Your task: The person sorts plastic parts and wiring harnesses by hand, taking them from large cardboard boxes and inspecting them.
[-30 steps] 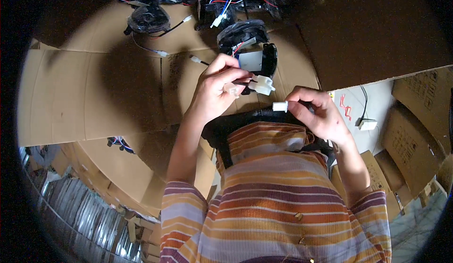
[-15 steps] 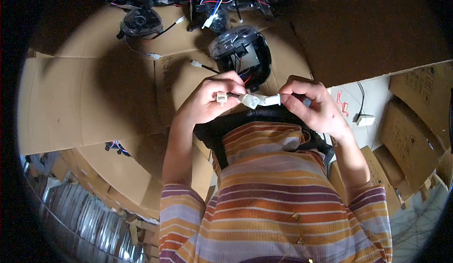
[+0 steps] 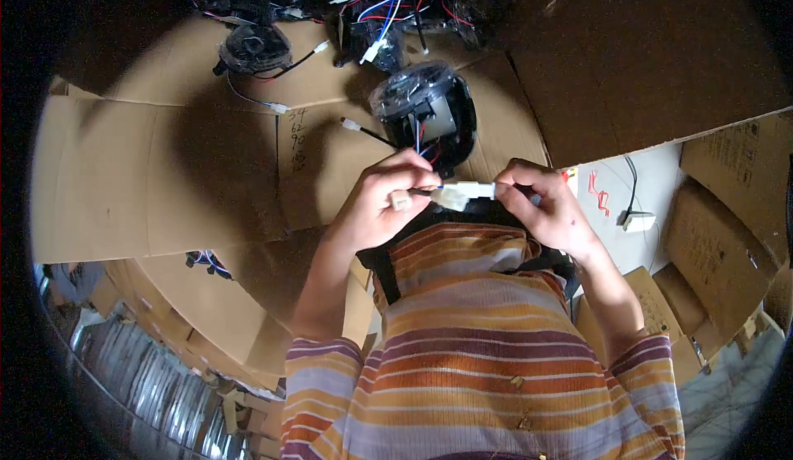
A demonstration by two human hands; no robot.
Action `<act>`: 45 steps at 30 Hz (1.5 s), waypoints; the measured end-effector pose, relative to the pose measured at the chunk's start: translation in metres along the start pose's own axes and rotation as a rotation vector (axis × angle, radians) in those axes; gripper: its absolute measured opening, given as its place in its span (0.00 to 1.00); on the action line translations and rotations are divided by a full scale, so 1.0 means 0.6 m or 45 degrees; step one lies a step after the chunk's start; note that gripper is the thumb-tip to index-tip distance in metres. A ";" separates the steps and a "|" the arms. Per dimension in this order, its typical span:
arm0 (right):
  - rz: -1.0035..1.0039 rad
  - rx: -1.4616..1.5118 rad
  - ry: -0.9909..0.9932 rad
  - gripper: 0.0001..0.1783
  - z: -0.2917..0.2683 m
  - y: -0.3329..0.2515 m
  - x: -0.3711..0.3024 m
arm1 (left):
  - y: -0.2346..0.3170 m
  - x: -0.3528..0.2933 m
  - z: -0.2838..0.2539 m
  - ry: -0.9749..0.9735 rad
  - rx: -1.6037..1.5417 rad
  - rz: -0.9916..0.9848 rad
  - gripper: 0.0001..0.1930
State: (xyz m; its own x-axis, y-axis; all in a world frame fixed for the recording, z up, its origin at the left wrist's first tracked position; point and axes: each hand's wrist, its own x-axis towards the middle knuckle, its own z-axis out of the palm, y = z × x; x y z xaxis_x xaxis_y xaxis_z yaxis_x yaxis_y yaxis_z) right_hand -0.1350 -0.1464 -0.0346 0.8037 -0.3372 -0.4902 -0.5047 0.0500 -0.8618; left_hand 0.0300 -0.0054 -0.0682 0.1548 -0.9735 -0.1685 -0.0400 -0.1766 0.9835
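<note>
My left hand [image 3: 382,200] is closed on wires running to white plastic connectors in front of me. One small white connector [image 3: 401,201] pokes out below its fingers, and a wider translucent white connector [image 3: 450,199] sits just past its fingertips. My right hand [image 3: 547,208] pinches the right end of a slim white connector [image 3: 477,189], whose left end meets or overlaps the wider one; whether they are joined I cannot tell. Just beyond lies a round black lamp-like unit [image 3: 462,117] with a clear cover, its wires leading toward my left hand. Another white-tipped black lead [image 3: 351,124] extends from its left side.
Cardboard [image 3: 107,183] covers the work surface. Toward the back are a smaller black unit [image 3: 254,49] in clear wrap and a dark heap of wrapped units with coloured wires [image 3: 388,18]. Open cartons [image 3: 719,245] stand at right, near a white block with a black cord [image 3: 638,221].
Both hands have moved slightly nearer to me with the connectors. The slim connector now lies more level and overlaps the wider one more. The view has shifted a little.
</note>
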 end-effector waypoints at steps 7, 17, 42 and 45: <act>0.017 0.067 0.104 0.04 -0.042 0.007 -0.023 | 0.143 -0.256 -0.069 1.059 -1.456 0.465 0.12; -0.006 -0.035 -0.112 0.04 -0.008 -0.010 -0.015 | 0.273 -0.518 -0.291 2.837 0.441 0.289 0.12; 0.032 -0.102 0.000 0.05 -0.014 -0.008 -0.023 | -0.111 0.224 -0.098 0.515 1.551 -0.108 0.32; 0.031 -0.042 0.005 0.05 -0.014 -0.004 -0.027 | -0.142 0.257 -0.106 0.473 1.629 -0.262 0.30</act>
State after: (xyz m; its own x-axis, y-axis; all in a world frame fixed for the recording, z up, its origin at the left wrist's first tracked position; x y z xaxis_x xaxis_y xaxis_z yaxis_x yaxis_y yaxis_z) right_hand -0.1492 -0.1491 -0.0237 0.7897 -0.3401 -0.5107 -0.5345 0.0274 -0.8447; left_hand 0.1200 -0.1315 -0.1738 0.5174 -0.8524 -0.0757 -0.8380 -0.5226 0.1569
